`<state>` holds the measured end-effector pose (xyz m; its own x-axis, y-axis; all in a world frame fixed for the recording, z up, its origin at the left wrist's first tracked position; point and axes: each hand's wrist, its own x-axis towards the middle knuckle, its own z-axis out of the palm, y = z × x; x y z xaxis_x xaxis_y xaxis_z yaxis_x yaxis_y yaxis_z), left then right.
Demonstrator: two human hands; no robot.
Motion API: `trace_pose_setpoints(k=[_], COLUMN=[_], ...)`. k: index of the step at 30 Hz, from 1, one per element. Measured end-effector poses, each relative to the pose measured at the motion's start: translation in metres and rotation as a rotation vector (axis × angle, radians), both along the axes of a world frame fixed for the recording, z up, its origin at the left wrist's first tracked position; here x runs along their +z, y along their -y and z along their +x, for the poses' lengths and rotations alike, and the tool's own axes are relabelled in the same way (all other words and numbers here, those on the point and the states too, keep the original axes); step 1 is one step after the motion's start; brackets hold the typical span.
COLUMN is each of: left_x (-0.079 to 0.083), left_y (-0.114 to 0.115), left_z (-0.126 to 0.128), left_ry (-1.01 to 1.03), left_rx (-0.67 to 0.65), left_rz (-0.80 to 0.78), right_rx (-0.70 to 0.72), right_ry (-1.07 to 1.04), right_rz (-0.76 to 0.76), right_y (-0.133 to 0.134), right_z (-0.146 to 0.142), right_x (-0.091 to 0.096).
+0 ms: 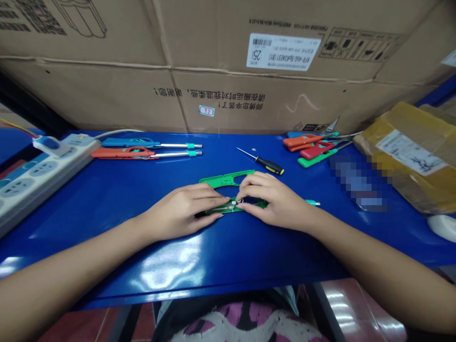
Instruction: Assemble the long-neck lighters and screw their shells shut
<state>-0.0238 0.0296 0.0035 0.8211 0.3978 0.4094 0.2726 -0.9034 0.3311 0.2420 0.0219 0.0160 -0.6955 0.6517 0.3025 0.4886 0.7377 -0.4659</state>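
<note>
A green long-nosed lighter (228,209) lies opened on the blue table, its inner parts showing. My left hand (183,209) grips its left end, with thumb and fingers closed around the casing. Over the middle of the lighter, my right hand (276,199) pinches a small pale part (240,202) between thumb and fingertips; its exact kind is too small to tell. The lighter's teal-marked tip (313,203) sticks out beyond my right hand. Just behind, the loose green shell half (223,180) rests with its inside showing, partly covered by my right fingers.
Behind lies a black and yellow screwdriver (270,165). Blue (130,142) and orange (121,153) lighters lie at left beside a power strip (46,168). Several more lighters (315,148) are piled at right, near a taped parcel (413,156). A large carton (221,52) stands at the back.
</note>
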Motion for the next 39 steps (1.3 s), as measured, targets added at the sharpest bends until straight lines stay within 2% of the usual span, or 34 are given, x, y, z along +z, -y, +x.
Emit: trace_pose_setpoints(k=[5, 9, 14, 19, 24, 28, 34, 39], left_x=[-0.001, -0.002, -0.002, -0.001, 0.000, 0.000, 0.000, 0.001], left_y=[0.001, 0.002, 0.001, 0.001, 0.002, 0.001, 0.004, 0.009], left_z=[0.000, 0.000, -0.001, -0.002, 0.000, 0.001, 0.001, 0.009], left_ry=[0.014, 0.011, 0.010, 0.007, 0.010, 0.020, 0.052, 0.182], left_rx=[0.011, 0.015, 0.018, 0.020, 0.022, 0.022, 0.062, 0.174], left_rz=[-0.056, -0.080, -0.092, -0.098, -0.096, -0.093, -0.118, -0.151], right_rx=[-0.034, -0.020, -0.049, -0.014, -0.094, -0.119, -0.117, -0.116], right_ry=[-0.099, -0.119, -0.075, 0.059, 0.093, 0.107, 0.016, -0.063], right_rz=[0.000, -0.002, 0.028, 0.026, -0.013, -0.056, 0.010, 0.029], right_y=[-0.005, -0.007, -0.005, -0.004, -0.006, -0.008, -0.007, -0.004], right_z=[-0.004, -0.003, -0.003, 0.002, 0.006, 0.005, 0.003, 0.004], right_x=[-0.012, -0.015, -0.011, -0.005, 0.003, -0.001, -0.003, 0.005])
